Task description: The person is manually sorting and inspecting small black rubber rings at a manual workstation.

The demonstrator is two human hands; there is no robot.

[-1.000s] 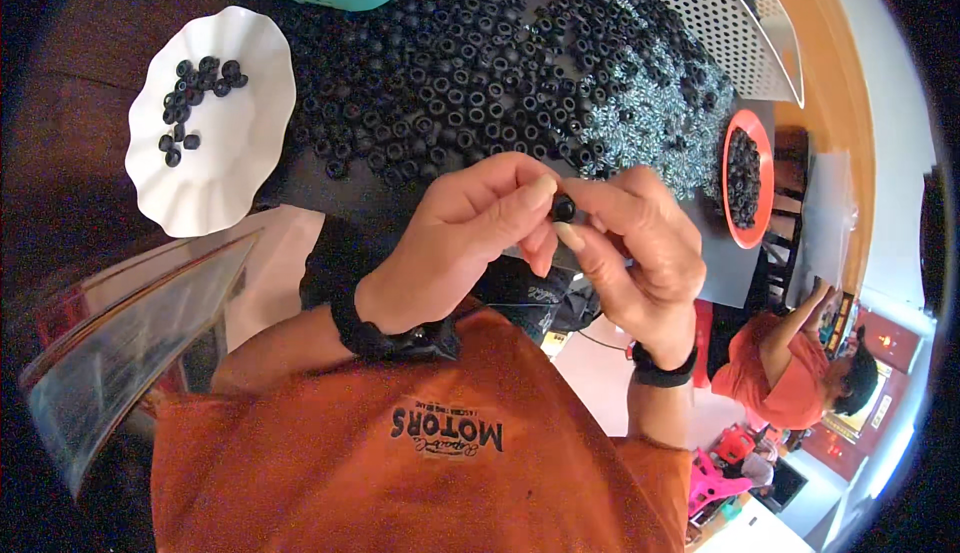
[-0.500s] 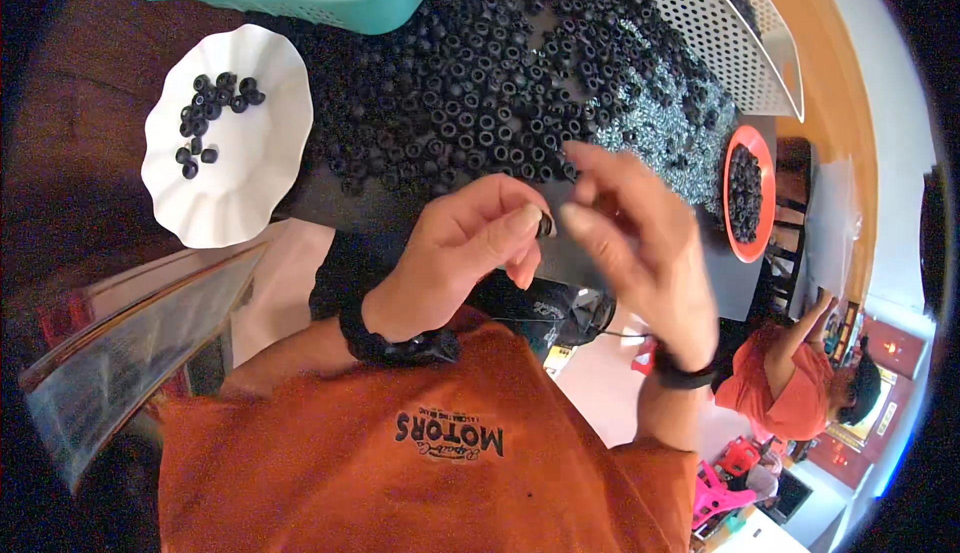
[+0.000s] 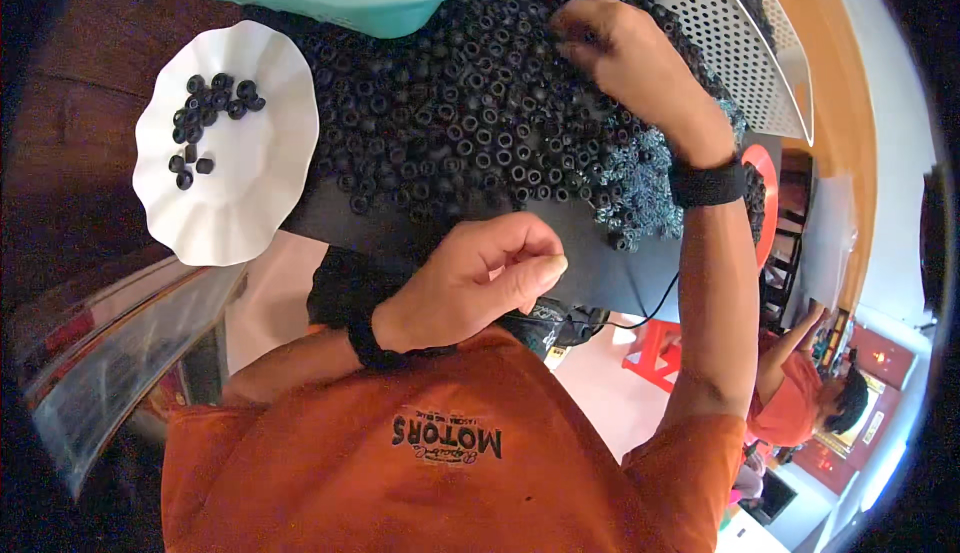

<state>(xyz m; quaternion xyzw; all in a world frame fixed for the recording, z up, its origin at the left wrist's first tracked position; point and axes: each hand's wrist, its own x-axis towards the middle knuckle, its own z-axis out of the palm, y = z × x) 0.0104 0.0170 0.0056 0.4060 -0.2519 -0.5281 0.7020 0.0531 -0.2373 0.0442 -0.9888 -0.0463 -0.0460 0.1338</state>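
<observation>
Above my lap, by the near table edge, is my left hand [image 3: 490,278]. Its thumb presses against the index finger; what the pinch holds, if anything, is hidden. My right hand [image 3: 640,58] reaches over the far right of a wide pile of small black ring-shaped pieces [image 3: 480,133]. Its fingers are curled down among them, and their tips are too dark to show a held piece. Beside my right wrist lies a heap of small pale bluish pieces [image 3: 640,183].
A white wavy-edged plate [image 3: 255,173] on the left carries several black pieces. At the back stand a teal basket [image 3: 390,13] and, to the right, a white perforated basket [image 3: 715,28]. My right forearm partly covers a red-orange dish [image 3: 766,218]. Another person [image 3: 790,393] is at far right.
My right hand has moved away from my left hand, up and over the pile. The black ring between my left thumb and finger no longer shows. The view has shifted slightly.
</observation>
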